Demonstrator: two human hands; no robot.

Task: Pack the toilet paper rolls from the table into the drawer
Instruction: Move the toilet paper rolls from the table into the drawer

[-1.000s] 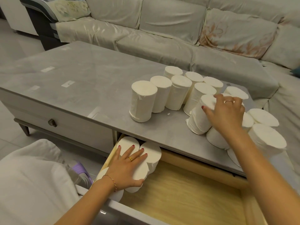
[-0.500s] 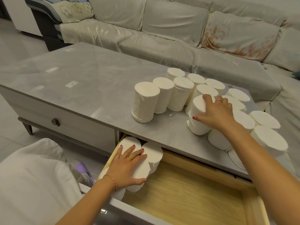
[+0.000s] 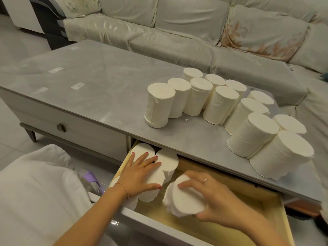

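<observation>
From the head camera, the right hand [image 3: 218,197] is wrapped around 1 toilet paper roll [image 3: 184,197], holding it over the open drawer [image 3: 230,206]. The left hand [image 3: 140,174] lies flat, fingers spread, on the rolls in the drawer [image 3: 150,167]. More rolls on the table [image 3: 221,103] stand close together. A roll looks light and squishy, so I would grab it gently around its sides.

Single view only, head-worn camera. Looked forward and steeply down from above table's [image 3: 106,82] near long edge. Wide-angle, straight edges bowed. Open drawer [image 3: 209,226] close beneath lens, both forearms entering from bottom of frame. Table's far edge and sofa [image 3: 177,20] filled upper frame. No second view to overlap.
</observation>
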